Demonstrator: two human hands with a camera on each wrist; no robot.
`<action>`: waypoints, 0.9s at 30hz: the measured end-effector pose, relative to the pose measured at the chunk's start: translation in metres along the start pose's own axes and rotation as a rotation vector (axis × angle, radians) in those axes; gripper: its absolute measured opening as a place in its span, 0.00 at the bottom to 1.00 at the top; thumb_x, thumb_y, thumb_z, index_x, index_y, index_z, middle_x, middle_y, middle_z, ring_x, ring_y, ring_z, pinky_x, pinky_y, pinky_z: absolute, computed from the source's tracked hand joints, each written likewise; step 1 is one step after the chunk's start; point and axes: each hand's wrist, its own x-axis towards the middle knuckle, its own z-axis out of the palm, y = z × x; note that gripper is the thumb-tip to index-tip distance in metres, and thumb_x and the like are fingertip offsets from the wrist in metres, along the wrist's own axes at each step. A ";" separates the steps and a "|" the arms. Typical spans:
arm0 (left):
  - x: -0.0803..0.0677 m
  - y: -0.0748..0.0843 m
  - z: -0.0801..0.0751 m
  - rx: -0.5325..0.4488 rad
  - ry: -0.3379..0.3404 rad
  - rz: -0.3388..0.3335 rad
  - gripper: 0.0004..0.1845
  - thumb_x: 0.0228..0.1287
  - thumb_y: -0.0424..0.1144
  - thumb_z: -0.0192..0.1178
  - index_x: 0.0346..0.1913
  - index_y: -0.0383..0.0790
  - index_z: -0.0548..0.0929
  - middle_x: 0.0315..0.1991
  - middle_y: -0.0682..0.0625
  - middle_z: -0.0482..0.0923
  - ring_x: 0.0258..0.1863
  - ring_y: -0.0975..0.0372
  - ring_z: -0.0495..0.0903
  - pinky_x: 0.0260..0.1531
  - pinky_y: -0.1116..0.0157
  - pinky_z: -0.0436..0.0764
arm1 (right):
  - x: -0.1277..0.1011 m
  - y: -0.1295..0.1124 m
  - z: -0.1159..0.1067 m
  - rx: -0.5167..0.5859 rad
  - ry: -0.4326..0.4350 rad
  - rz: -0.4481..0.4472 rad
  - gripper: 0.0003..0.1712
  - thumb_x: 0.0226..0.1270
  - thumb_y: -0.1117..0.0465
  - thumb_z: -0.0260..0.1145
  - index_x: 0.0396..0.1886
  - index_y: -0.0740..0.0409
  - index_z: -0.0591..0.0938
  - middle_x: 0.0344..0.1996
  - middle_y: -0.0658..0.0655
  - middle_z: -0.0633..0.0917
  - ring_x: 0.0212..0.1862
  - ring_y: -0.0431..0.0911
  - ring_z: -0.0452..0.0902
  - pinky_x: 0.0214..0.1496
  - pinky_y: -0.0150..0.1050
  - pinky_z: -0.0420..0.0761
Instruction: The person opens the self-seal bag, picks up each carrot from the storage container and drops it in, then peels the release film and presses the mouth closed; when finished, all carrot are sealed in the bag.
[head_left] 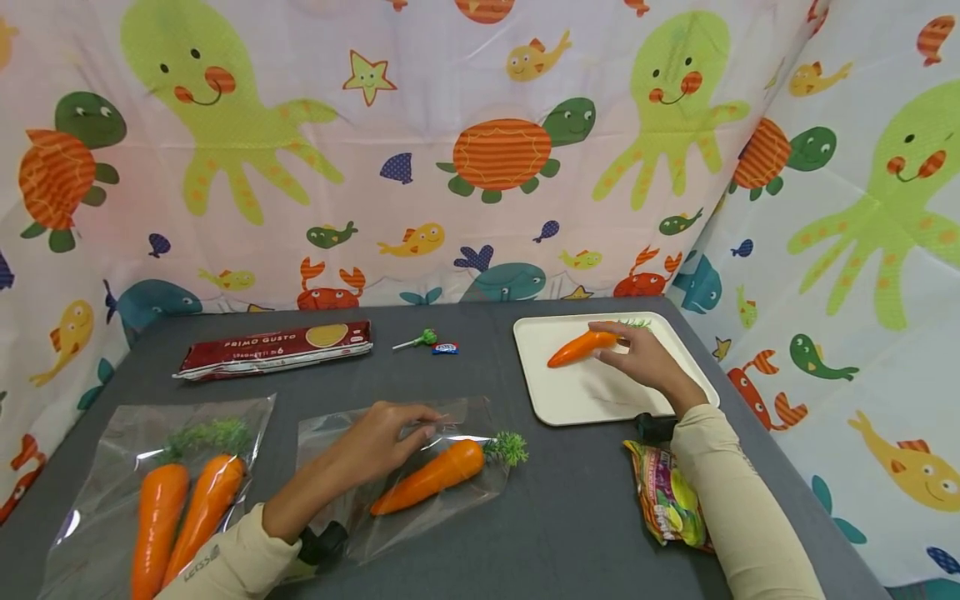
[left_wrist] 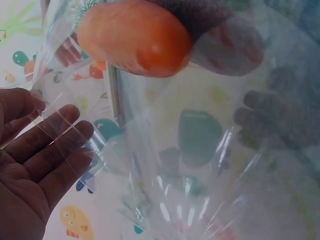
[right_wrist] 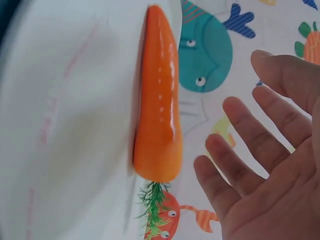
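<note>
My left hand [head_left: 386, 442] is above a clear plastic bag [head_left: 465, 496] and pinches its edge between thumb and fingers, as the left wrist view shows. An orange toy carrot [head_left: 435, 477] lies at this bag with its green top past the bag's right edge; I cannot tell whether it is inside or on top. Over a cream tray [head_left: 577, 400] my right hand [head_left: 637, 354] reaches beside another toy carrot [right_wrist: 159, 100], which lies on the tray. In the right wrist view its fingers are extended and apart from that carrot.
Two more carrots [head_left: 160, 521] are in a clear bag [head_left: 90, 500] at the left. Farther back lie a red spaghetti pack [head_left: 273, 350], a green lollipop [head_left: 427, 337] and a small blue-wrapped sweet [head_left: 446, 348]. A colourful candy bag [head_left: 663, 496] sits by my right forearm. A patterned curtain borders the table.
</note>
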 end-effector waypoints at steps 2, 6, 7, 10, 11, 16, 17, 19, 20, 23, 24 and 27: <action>0.001 0.001 -0.001 0.004 -0.001 0.001 0.13 0.70 0.34 0.58 0.55 0.39 0.83 0.51 0.48 0.83 0.39 0.66 0.82 0.42 0.56 0.83 | 0.005 0.004 -0.003 -0.035 0.008 0.007 0.29 0.67 0.61 0.66 0.66 0.60 0.74 0.63 0.66 0.74 0.65 0.63 0.65 0.66 0.61 0.63; 0.002 0.001 -0.002 0.009 -0.001 0.001 0.14 0.71 0.35 0.58 0.56 0.40 0.83 0.51 0.49 0.83 0.38 0.65 0.82 0.42 0.57 0.82 | 0.014 0.012 -0.009 -0.060 0.018 0.034 0.30 0.67 0.61 0.66 0.68 0.60 0.72 0.66 0.66 0.71 0.68 0.64 0.61 0.67 0.64 0.59; 0.002 0.001 -0.002 0.011 -0.001 0.001 0.13 0.71 0.35 0.58 0.56 0.40 0.83 0.51 0.49 0.83 0.40 0.65 0.83 0.43 0.57 0.82 | 0.016 0.014 -0.011 -0.063 0.016 0.042 0.30 0.67 0.61 0.66 0.68 0.61 0.72 0.66 0.67 0.70 0.68 0.64 0.60 0.67 0.65 0.58; 0.003 0.000 -0.003 0.014 0.002 0.006 0.13 0.71 0.34 0.58 0.55 0.41 0.83 0.51 0.49 0.83 0.43 0.64 0.83 0.45 0.56 0.82 | 0.022 0.019 -0.013 -0.065 0.009 0.057 0.31 0.67 0.61 0.66 0.69 0.62 0.70 0.68 0.67 0.67 0.72 0.64 0.52 0.68 0.65 0.53; 0.003 0.000 -0.003 0.016 0.003 0.008 0.13 0.71 0.34 0.58 0.56 0.41 0.83 0.51 0.49 0.83 0.43 0.64 0.83 0.45 0.56 0.82 | 0.024 0.020 -0.014 -0.062 0.005 0.063 0.32 0.68 0.61 0.66 0.69 0.63 0.70 0.69 0.67 0.66 0.73 0.64 0.50 0.69 0.65 0.52; 0.004 -0.001 -0.004 0.012 0.003 0.020 0.14 0.71 0.35 0.58 0.56 0.43 0.83 0.52 0.51 0.82 0.42 0.67 0.82 0.44 0.56 0.82 | 0.034 0.026 -0.015 -0.066 -0.001 0.064 0.32 0.67 0.61 0.66 0.69 0.64 0.70 0.69 0.69 0.65 0.74 0.64 0.42 0.69 0.66 0.47; 0.004 -0.001 -0.005 0.009 0.005 0.020 0.14 0.71 0.35 0.58 0.56 0.43 0.83 0.52 0.51 0.82 0.40 0.67 0.82 0.43 0.56 0.82 | 0.036 0.027 -0.014 -0.072 0.004 0.061 0.32 0.67 0.61 0.66 0.68 0.64 0.70 0.69 0.69 0.65 0.74 0.65 0.42 0.69 0.66 0.47; 0.004 -0.002 -0.004 0.004 0.007 0.019 0.14 0.71 0.35 0.58 0.56 0.42 0.83 0.51 0.50 0.83 0.40 0.66 0.82 0.43 0.55 0.82 | 0.041 0.030 -0.013 -0.075 0.014 0.072 0.31 0.67 0.61 0.67 0.68 0.63 0.71 0.69 0.69 0.65 0.74 0.65 0.42 0.69 0.66 0.47; 0.003 -0.002 -0.004 0.003 0.005 0.016 0.14 0.71 0.34 0.58 0.56 0.42 0.83 0.51 0.50 0.83 0.40 0.66 0.82 0.43 0.55 0.82 | 0.042 0.032 -0.012 -0.073 0.015 0.085 0.31 0.66 0.60 0.67 0.68 0.63 0.71 0.69 0.69 0.65 0.74 0.65 0.42 0.69 0.67 0.47; 0.002 -0.003 -0.002 -0.002 -0.005 0.004 0.13 0.71 0.35 0.58 0.56 0.42 0.83 0.51 0.50 0.83 0.40 0.65 0.82 0.43 0.56 0.82 | 0.046 0.038 -0.008 -0.063 -0.009 0.149 0.33 0.66 0.58 0.68 0.69 0.61 0.70 0.70 0.68 0.63 0.74 0.65 0.41 0.69 0.68 0.46; 0.001 -0.003 -0.001 0.001 -0.007 0.003 0.13 0.71 0.34 0.58 0.55 0.42 0.83 0.51 0.50 0.83 0.42 0.66 0.82 0.43 0.57 0.82 | 0.047 0.040 -0.006 -0.067 -0.020 0.166 0.34 0.66 0.57 0.68 0.69 0.60 0.70 0.71 0.68 0.62 0.74 0.65 0.41 0.69 0.68 0.44; 0.002 -0.003 -0.001 0.005 -0.002 0.007 0.13 0.71 0.34 0.58 0.55 0.42 0.83 0.50 0.50 0.83 0.39 0.66 0.82 0.42 0.60 0.83 | 0.049 0.043 -0.004 -0.076 -0.055 0.181 0.37 0.65 0.53 0.68 0.71 0.59 0.68 0.71 0.70 0.61 0.73 0.67 0.43 0.68 0.69 0.43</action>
